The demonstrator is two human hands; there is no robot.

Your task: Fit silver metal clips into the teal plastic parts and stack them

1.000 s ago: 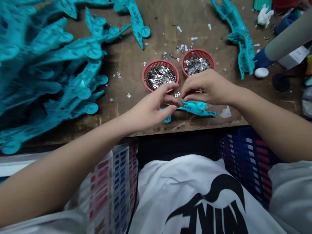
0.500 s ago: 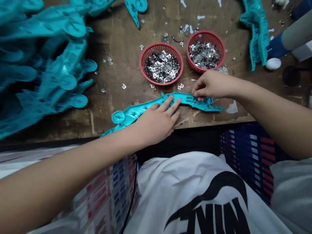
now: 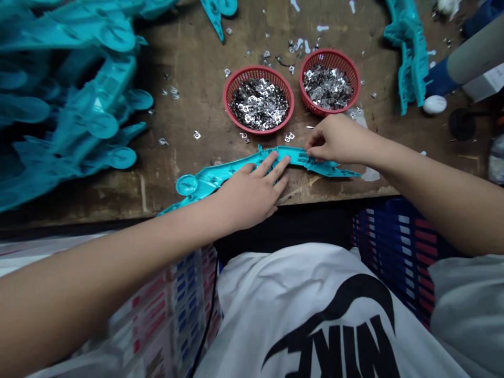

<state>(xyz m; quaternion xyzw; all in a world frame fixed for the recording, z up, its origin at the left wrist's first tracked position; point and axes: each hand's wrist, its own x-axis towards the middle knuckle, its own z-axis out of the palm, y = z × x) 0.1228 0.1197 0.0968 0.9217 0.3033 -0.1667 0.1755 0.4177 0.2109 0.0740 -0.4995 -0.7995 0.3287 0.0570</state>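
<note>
A long curved turquoise plastic part [image 3: 212,173] lies along the table's front edge. My left hand [image 3: 255,194] rests on its middle with the fingers spread. Over the part's right half, my right hand [image 3: 334,139] has its thumb and fingertips pinched together at the plastic; whatever is between them is too small to make out. Just behind the part stand two red baskets of small metal clips, the left basket [image 3: 259,129] and the right basket [image 3: 329,109].
Turquoise parts [image 3: 98,79] are heaped at the left, and another turquoise part [image 3: 411,63] lies at the back right. Loose clips dot the wooden table [image 3: 189,94]. A grey and blue cylinder [image 3: 468,58] and a white oval object [image 3: 434,104] are at the right.
My right hand has moved slightly left along the turquoise part, its fingertips still pinched. My left hand stays spread on the part. The whole view has shifted a little.
</note>
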